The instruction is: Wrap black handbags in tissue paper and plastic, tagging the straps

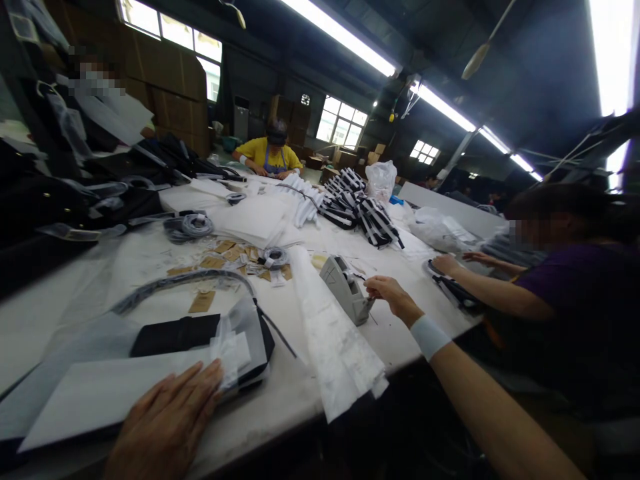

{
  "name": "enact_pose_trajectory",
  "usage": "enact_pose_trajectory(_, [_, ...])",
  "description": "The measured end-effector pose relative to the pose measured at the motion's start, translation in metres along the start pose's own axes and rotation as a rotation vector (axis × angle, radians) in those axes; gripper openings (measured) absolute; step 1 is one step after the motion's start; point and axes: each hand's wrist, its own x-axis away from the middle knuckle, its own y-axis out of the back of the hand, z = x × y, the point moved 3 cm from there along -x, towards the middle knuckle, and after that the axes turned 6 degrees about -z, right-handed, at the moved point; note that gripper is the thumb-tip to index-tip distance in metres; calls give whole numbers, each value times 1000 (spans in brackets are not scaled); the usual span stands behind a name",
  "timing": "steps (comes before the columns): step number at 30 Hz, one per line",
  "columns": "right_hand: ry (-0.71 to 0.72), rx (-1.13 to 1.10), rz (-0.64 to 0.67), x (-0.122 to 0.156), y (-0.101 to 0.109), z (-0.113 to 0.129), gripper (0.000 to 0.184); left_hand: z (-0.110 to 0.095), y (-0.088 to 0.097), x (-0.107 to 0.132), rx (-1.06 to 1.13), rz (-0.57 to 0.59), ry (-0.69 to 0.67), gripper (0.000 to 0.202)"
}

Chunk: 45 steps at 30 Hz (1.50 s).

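Note:
My left hand (173, 417) lies flat, fingers stretched out, on a white sheet (115, 387) that covers part of a black bag (175, 335). Beside its fingertips a small clear plastic packet (230, 357) rests on the bag. A strap in a clear wrapper (185, 275) arches behind the bag. At the front end of a grey tape dispenser (345, 290), my right hand (393, 297) has its fingers pinched together at the tape; the tape itself hardly shows. A white band is round the right wrist.
Left of the dispenser lies a long white plastic sheet (335, 340), hanging over the table edge. Behind are brown tags (203, 301), coiled straps (189, 227), white sheets (255, 217) and piled black-and-white straps (360, 207). Co-workers sit at the right (560, 300) and far side (273, 152).

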Motion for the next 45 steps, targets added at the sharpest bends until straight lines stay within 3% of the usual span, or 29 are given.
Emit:
enact_pose_trajectory(4, [37, 11, -93, 26, 14, -9, 22, -1, 0, 1, 6, 1, -6, 36])
enact_pose_trajectory(10, [-50, 115, -98, 38, 4, -42, 28, -4, 7, -9, 44, -2, 37, 34])
enact_pose_trajectory(16, [-72, 333, 5, 56, 13, -46, 27, -15, 19, -18, 76, -4, 218, 23])
enact_pose_trajectory(19, [-40, 389, 100, 58, 11, -31, 30, -19, 19, -20, 152, 19, 368, 20])
enact_pose_trajectory(21, [74, 419, 252, 59, -9, -3, 35, -21, 17, -20, 177, 35, 430, 18])
enact_pose_trajectory(23, [198, 451, 434, 65, -43, 37, 36, -23, 17, -20, 196, 54, 457, 17])
enact_pose_trajectory(27, [485, 504, 844, 94, -138, 124, 24, -25, 17, -18, 228, 68, 483, 17])
enact_pose_trajectory(29, [619, 591, 1030, 107, -186, 149, 14, -25, 18, -18, 232, 55, 488, 17])
enact_pose_trajectory(32, [824, 772, 1136, 114, -246, 160, 3, -25, 17, -17, 233, 29, 496, 18])
enact_pose_trajectory(36, [1065, 984, 1140, 112, -299, 157, 14, -27, 13, -13, 249, 26, 530, 20])
enact_pose_trajectory(40, [1269, 1203, 1219, 121, -324, 156, 21, -30, 10, -8, 269, 61, 535, 23])
enact_pose_trajectory(45, [1637, 1292, 1256, 134, -327, 156, 24, -30, 9, -6, 286, 75, 541, 26])
